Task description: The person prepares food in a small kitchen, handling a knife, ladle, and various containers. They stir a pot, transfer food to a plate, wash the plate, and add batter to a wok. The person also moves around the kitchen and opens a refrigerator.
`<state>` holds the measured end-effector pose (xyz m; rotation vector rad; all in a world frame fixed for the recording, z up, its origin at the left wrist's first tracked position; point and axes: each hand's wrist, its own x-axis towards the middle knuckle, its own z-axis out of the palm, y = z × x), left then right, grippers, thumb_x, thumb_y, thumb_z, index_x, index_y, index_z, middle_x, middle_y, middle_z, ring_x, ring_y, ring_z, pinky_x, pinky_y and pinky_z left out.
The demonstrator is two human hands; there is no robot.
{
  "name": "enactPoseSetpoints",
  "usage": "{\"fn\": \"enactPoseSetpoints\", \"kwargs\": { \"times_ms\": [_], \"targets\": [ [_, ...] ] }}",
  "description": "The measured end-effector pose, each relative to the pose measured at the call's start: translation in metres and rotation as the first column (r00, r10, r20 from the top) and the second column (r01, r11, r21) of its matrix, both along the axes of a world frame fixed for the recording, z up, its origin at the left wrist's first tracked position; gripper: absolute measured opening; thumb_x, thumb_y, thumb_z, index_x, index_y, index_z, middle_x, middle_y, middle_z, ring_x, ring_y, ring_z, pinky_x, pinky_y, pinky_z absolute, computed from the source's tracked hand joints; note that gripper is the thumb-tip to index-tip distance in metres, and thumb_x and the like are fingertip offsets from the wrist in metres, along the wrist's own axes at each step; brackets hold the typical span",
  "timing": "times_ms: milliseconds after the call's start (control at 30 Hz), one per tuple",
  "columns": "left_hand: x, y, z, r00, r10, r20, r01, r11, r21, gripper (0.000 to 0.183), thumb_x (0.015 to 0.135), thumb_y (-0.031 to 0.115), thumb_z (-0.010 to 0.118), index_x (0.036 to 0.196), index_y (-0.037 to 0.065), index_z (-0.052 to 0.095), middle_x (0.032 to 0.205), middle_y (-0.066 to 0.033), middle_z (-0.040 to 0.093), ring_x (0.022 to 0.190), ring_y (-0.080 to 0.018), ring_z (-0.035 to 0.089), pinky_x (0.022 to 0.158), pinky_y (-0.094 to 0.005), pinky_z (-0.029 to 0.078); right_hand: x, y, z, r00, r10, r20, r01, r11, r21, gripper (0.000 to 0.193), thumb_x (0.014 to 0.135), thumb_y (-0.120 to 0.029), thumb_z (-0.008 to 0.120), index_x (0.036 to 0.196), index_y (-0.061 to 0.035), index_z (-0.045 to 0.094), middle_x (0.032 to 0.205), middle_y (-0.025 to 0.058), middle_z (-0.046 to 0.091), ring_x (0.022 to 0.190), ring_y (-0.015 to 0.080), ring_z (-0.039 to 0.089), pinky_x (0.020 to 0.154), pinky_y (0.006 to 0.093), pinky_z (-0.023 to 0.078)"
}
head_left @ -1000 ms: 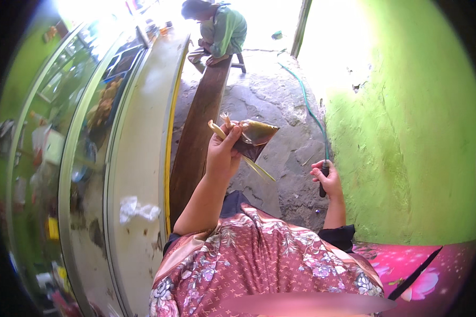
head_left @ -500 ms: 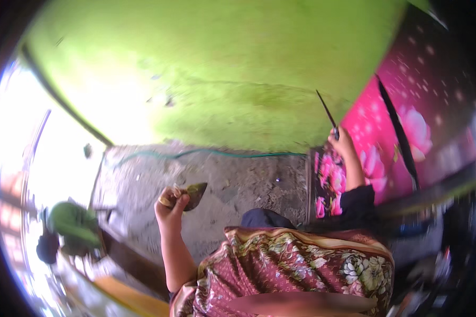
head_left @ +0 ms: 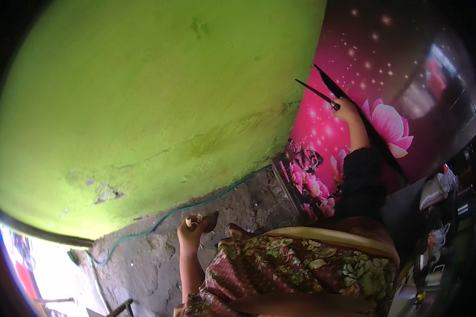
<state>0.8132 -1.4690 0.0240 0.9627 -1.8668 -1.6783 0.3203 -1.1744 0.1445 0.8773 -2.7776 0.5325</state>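
My right hand [head_left: 347, 111], raised at the upper right, is closed around the black handle of a slim, dark-bladed knife [head_left: 316, 93]. The blade points up and left, in front of a glossy pink panel with flowers [head_left: 307, 119]. Low in the middle, my left hand [head_left: 191, 235] grips a small dark brown piece with a pointed end [head_left: 211, 221]; its kind I cannot make out. A patterned maroon cloth [head_left: 280, 264] with flowers covers my front, below both hands.
A green wall [head_left: 143, 105] rises ahead. Along its foot a green hose [head_left: 169, 214] runs over rough grey floor [head_left: 143, 269]. The flowered panel carries a long black curved strip [head_left: 375, 132]. Plastic bags [head_left: 433, 190] and kitchen things crowd the right edge; a bright doorway lies lower left.
The view has turned to the right, so more of the flowered panel shows and the green-clad person at left is out of sight. Both hands keep their holds.
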Motion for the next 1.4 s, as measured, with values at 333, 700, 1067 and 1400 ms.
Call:
{"fn": "enactPoseSetpoints", "kwargs": {
  "times_ms": [333, 700, 1067, 1400],
  "targets": [
    [-0.130, -0.080, -0.012, 0.952, -0.300, 0.062, 0.303, 0.952, -0.040, 0.019, 0.067, 0.010, 0.067, 0.082, 0.001, 0.058, 0.075, -0.0042, 0.059, 0.067, -0.0116, 0.053, 0.063, -0.0253, 0.043, 0.027, -0.002, -0.017, 0.981, -0.158, -0.116, 0.124, 0.959, -0.254, 0.023, 0.063, -0.005, 0.065, 0.084, -0.0052, 0.058, 0.086, 0.0071, 0.056, 0.083, 0.0225, 0.055, 0.076, 0.0302, 0.041],
    [-0.352, -0.075, -0.007, 0.793, -0.594, -0.132, 0.606, 0.751, 0.263, 0.016, 0.073, 0.012, 0.063, 0.076, 0.004, 0.050, 0.064, 0.0001, 0.050, 0.056, -0.0070, 0.044, 0.049, -0.0215, 0.036, 0.186, -0.052, -0.098, 0.814, -0.533, 0.229, 0.363, 0.160, -0.918, 0.048, 0.077, 0.000, 0.056, 0.122, 0.0006, 0.038, 0.099, 0.0063, 0.051, 0.103, 0.0182, 0.045, 0.080, 0.0280, 0.039],
    [-0.389, 0.054, 0.035, 0.158, -0.873, -0.461, 0.888, -0.078, 0.453, 0.016, 0.077, 0.015, 0.060, 0.085, 0.006, 0.050, 0.065, 0.0001, 0.048, 0.050, -0.0102, 0.043, 0.047, -0.0231, 0.036, 0.309, -0.081, -0.109, 0.804, -0.507, 0.311, 0.308, -0.093, -0.947, 0.029, 0.078, -0.005, 0.056, 0.104, 0.0008, 0.045, 0.132, 0.0156, 0.030, 0.120, 0.0254, 0.031, 0.098, 0.0376, 0.023],
    [-0.380, 0.054, 0.038, -0.113, -0.993, 0.032, 0.906, -0.116, -0.407, 0.035, 0.075, 0.026, 0.059, 0.101, 0.003, 0.056, 0.086, -0.0204, 0.060, 0.080, -0.0328, 0.058, 0.071, -0.0374, 0.045, 0.316, -0.091, -0.111, 0.777, -0.556, 0.297, 0.292, -0.100, -0.951, 0.017, 0.079, -0.007, 0.055, 0.092, -0.0020, 0.045, 0.132, 0.0171, 0.031, 0.118, 0.0256, 0.034, 0.097, 0.0363, 0.025]
  ]
}}
